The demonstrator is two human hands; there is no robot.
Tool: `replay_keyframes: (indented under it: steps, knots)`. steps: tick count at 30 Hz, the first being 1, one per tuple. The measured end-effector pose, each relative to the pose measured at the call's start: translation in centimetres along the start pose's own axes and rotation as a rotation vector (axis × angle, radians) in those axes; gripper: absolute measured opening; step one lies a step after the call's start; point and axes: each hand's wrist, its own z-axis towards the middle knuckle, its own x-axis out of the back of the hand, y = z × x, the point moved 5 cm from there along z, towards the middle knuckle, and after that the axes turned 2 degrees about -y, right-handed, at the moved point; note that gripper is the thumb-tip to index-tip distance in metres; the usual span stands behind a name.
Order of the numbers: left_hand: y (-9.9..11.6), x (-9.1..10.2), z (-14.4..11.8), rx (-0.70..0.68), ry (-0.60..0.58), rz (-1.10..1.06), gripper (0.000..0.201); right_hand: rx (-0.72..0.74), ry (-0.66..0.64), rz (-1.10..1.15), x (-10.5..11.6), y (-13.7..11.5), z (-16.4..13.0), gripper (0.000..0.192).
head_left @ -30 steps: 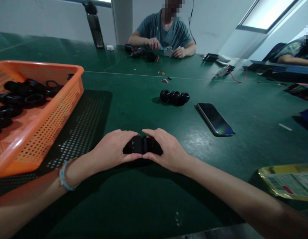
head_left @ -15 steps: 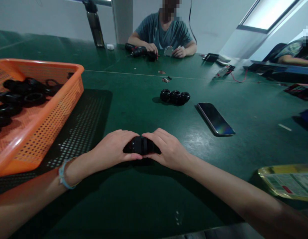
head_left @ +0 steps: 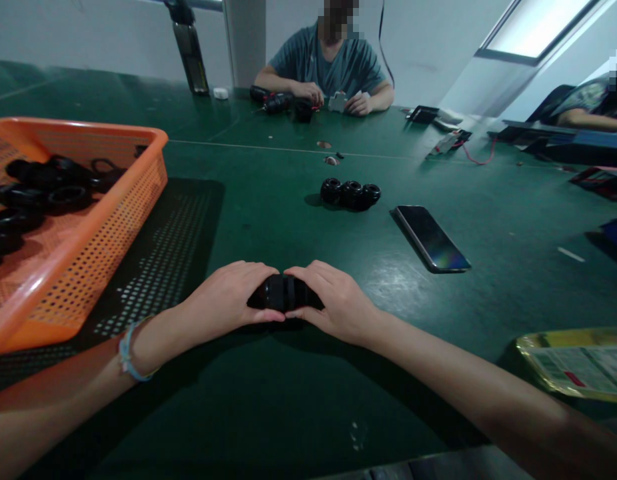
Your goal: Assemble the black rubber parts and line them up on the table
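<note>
A dark green work table (head_left: 268, 413) fills a pale-walled room lit by a slanted window (head_left: 533, 27), with a person in a blue-grey T-shirt (head_left: 333, 63) seated at its far edge, hands on small parts, and another person's arm (head_left: 588, 119) resting at the far right. On the left, an orange perforated plastic basket (head_left: 108, 220) sits on a dark mat and holds a heap of black rubber rings (head_left: 38, 193). At the near right corner, a yellow-rimmed tray (head_left: 533, 357) shows a printed sheet. In the foreground, the left hand (head_left: 223, 300) and right hand (head_left: 333, 303) meet on the table, fingers curled and pressed around a stack of black ring-shaped parts (head_left: 283, 293) gripped between them. Beyond the hands lie a cluster of black parts (head_left: 351, 193) and, just beside it, a smartphone (head_left: 431, 239) lying screen up.
</note>
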Motion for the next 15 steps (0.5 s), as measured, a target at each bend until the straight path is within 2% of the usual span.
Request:
replay_keyframes:
  steps: [6, 15]
  knots:
    - [0.40, 0.22, -0.08, -0.007, -0.033, 0.044, 0.050, -0.035, -0.030, 0.020, -0.09, -0.04, 0.02, 0.032]
    - [0.71, 0.27, -0.09, -0.055, -0.009, 0.099, 0.051, -0.124, -0.115, 0.046, -0.40, 0.11, 0.03, 0.029]
